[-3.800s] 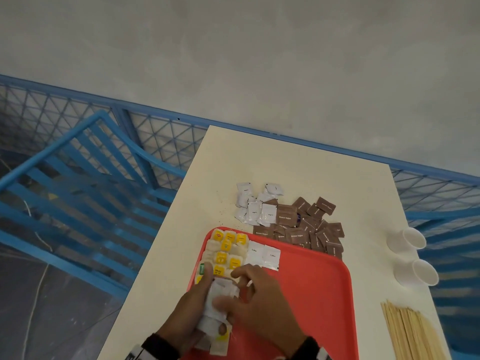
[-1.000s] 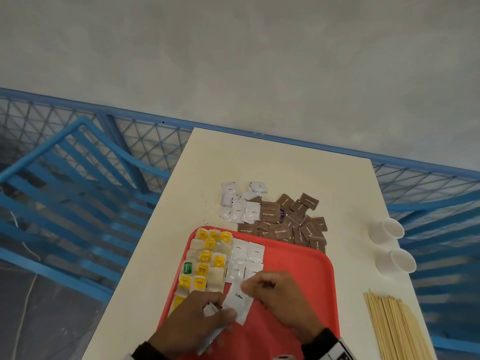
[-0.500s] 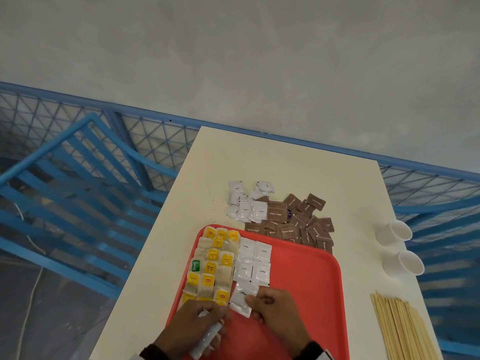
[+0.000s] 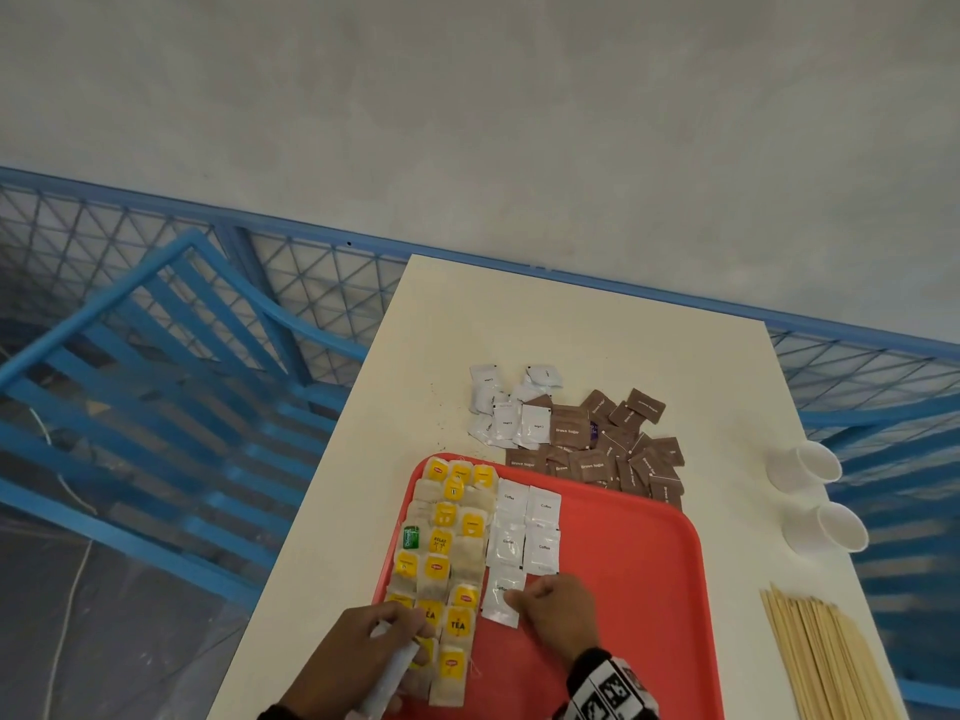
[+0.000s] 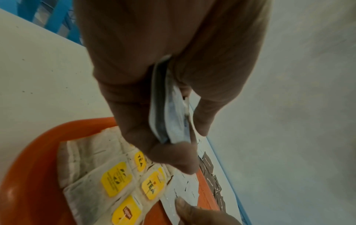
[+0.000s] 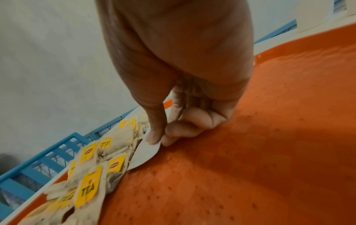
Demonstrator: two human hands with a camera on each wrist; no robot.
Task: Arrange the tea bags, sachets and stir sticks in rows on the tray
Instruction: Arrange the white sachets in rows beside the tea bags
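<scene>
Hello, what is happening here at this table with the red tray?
A person is laying out drink supplies in rows on a red tray. The right hand pinches a white coffee sachet and sets it below four placed ones, beside the tea bags. The left hand holds spare white sachets. Brown sugar sachets and stir sticks wait on the table.

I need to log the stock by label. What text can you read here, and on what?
"TEA": yellow tags on the tea bags.
"RELAX": one yellow tag.
"Coffee": white sachets on the tray.
"Brown Sugar": brown sachets on the table.
Red brand logo on some yellow tags: too blurred to read.
Green tag: too small to read.
</scene>
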